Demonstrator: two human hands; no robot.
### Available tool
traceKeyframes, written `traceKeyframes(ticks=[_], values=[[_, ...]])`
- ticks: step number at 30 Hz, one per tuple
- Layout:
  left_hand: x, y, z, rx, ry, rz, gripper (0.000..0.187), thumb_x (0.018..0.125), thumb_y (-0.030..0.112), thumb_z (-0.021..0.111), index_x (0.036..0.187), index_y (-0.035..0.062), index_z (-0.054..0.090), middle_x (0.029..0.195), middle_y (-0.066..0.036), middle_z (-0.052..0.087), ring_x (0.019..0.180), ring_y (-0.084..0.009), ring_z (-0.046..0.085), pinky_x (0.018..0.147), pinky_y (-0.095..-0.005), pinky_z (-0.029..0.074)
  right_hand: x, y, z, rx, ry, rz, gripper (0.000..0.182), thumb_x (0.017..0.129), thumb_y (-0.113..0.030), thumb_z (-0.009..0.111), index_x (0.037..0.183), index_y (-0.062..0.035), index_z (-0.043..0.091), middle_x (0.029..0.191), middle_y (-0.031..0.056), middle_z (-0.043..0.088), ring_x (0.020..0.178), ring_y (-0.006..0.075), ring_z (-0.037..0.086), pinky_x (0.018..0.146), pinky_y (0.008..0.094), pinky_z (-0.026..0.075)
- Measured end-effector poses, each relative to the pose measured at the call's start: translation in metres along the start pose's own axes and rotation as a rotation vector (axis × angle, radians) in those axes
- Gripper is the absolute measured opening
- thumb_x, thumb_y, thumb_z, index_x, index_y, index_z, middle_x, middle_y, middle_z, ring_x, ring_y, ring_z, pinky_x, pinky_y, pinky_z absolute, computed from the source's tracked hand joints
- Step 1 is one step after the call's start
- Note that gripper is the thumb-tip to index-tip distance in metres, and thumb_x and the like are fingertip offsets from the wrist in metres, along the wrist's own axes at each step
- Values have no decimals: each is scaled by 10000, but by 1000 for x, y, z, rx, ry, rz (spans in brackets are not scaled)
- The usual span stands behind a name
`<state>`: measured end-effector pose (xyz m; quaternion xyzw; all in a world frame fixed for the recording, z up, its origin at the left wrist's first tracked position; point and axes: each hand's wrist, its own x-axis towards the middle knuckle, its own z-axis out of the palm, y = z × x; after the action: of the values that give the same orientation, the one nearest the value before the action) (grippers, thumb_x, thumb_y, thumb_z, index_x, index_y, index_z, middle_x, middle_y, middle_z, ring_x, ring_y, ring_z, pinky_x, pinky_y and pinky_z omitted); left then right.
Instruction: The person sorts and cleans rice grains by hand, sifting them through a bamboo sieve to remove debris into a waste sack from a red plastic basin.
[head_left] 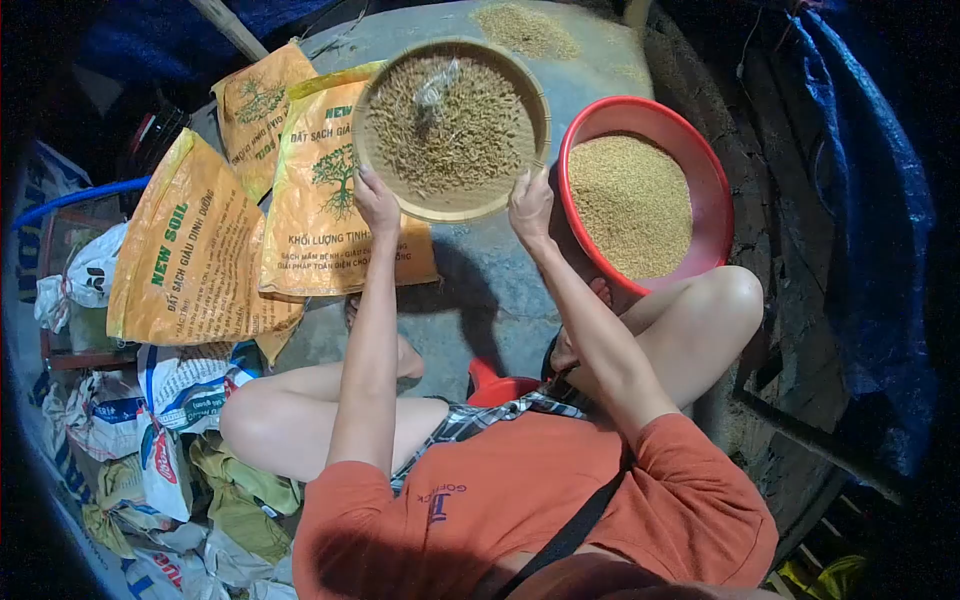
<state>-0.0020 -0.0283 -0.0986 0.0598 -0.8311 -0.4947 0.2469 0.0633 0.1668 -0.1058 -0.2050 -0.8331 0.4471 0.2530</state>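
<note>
sieve (450,130) between hands | left hand (377,203), right hand (530,207) gripping its near rim

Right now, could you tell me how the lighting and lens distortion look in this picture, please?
Head view: strong fisheye, with dark vignetted corners; light falls on the sieve and red basin; the blue tarp sinks into shadow; falling grain above the sieve looks blurred.

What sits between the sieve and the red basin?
Nothing. In the head view the round sieve and red basin almost touch, rim to rim; the right hand grips the sieve's rim just beside that spot.
</note>
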Motion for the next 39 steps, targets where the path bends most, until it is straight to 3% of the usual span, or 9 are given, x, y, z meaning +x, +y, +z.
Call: traceKeyframes(ticks=[3, 10, 17, 18, 23, 27, 31, 33, 39], values=[[3, -19, 4, 3, -84, 84, 390, 866, 273, 278, 908, -64, 471, 725, -232, 530, 707, -381, 502, 607, -412, 372, 0, 8, 8, -36, -104, 112, 233, 788, -161, 368, 880, 50, 397, 762, 283, 514, 751, 417, 506, 632, 466, 389], [-28, -81, 13, 298, -253, -186, 373, 837, 248, 299, 820, -61, 508, 778, -256, 534, 768, -393, 505, 682, -432, 378, -19, 42, 16, -273, -256, 358, 326, 766, -204, 379, 855, 98, 462, 805, 299, 523, 797, 408, 519, 704, 454, 404], [0, -9, 5, 10, 16, 2, 369, 863, 241, 271, 837, -60, 484, 766, -263, 525, 738, -398, 500, 644, -428, 368, 0, 3, -1, -61, -73, 45, 229, 800, -158, 361, 872, 59, 361, 695, 286, 494, 694, 435, 488, 606, 500, 360], [-2, 10, -3, 10, -98, -107, 371, 860, 250, 269, 861, -49, 488, 763, -265, 522, 745, -396, 496, 644, -422, 367, 1, 8, 1, -53, -66, 57, 231, 798, -163, 360, 874, 56, 365, 708, 288, 499, 706, 434, 491, 612, 497, 366], [-30, -65, 17, 245, -233, -132, 380, 835, 244, 298, 758, -54, 520, 723, -250, 530, 734, -403, 502, 648, -443, 369, -5, 47, 9, -300, -353, 315, 304, 768, -202, 379, 882, 72, 443, 809, 291, 525, 808, 399, 517, 700, 456, 405], [-34, -68, 23, 295, -230, -93, 356, 837, 239, 302, 777, -47, 505, 702, -249, 525, 694, -395, 506, 620, -447, 368, -14, 52, 5, -325, -262, 374, 301, 766, -195, 386, 879, 76, 455, 796, 286, 527, 788, 401, 520, 692, 456, 406], [-14, -11, 8, 37, -105, -7, 336, 859, 230, 292, 775, -45, 467, 631, -224, 506, 631, -384, 495, 556, -424, 359, -3, 14, -9, -197, -158, 186, 286, 776, -181, 378, 857, 85, 445, 748, 291, 517, 745, 413, 514, 655, 472, 395], [-6, 11, 6, 16, -11, 98, 327, 867, 224, 290, 756, -40, 448, 599, -207, 487, 600, -377, 481, 528, -407, 348, 0, -1, -12, 50, 88, 0, 261, 782, -171, 373, 818, 79, 440, 708, 300, 503, 723, 424, 504, 628, 481, 383], [-37, -61, 22, 251, -182, 52, 342, 849, 224, 296, 795, -56, 485, 719, -252, 517, 703, -400, 491, 628, -447, 370, -9, 50, 1, -203, -192, 196, 289, 775, -185, 373, 855, 86, 432, 769, 299, 516, 772, 416, 510, 682, 469, 390]])
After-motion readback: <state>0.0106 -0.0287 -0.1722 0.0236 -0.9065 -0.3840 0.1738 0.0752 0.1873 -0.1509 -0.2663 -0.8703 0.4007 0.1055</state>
